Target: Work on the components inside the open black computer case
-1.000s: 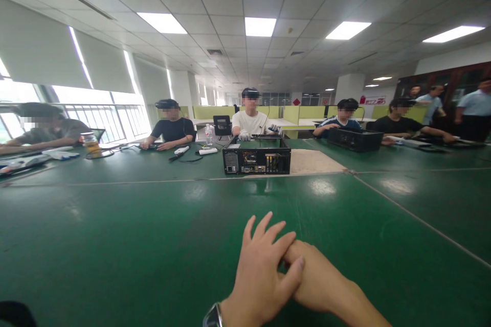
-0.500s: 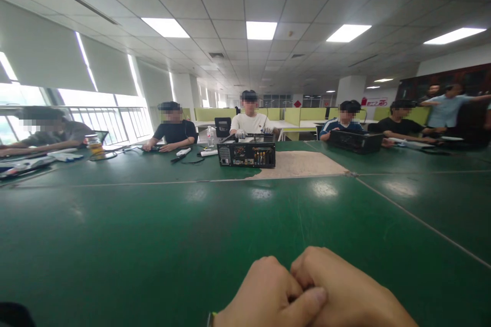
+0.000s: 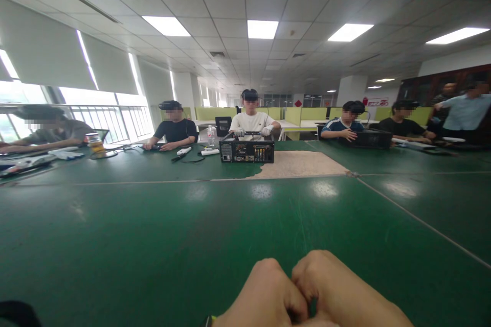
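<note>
At the bottom of the head view, my left hand [image 3: 266, 294] and my right hand [image 3: 333, 286] rest together above the near edge of the green table [image 3: 153, 235]. Both have their fingers curled and their knuckles touch. Whatever the fingers may hold is hidden under the hands. A band shows at my left wrist. Across the table, a person in a white top has gloved hands on an open black computer case [image 3: 247, 152], whose back panel faces me.
Another black case [image 3: 370, 139] stands at the right by a person in blue. A bottle [image 3: 210, 136], a jar [image 3: 95, 145], white devices and cables lie along the far side. More people sit at both sides; others stand at the far right.
My hands have shifted slightly, and a small gap now shows between them. The middle case has moved a little away from me. The right case has turned, with a person's hand on it.
</note>
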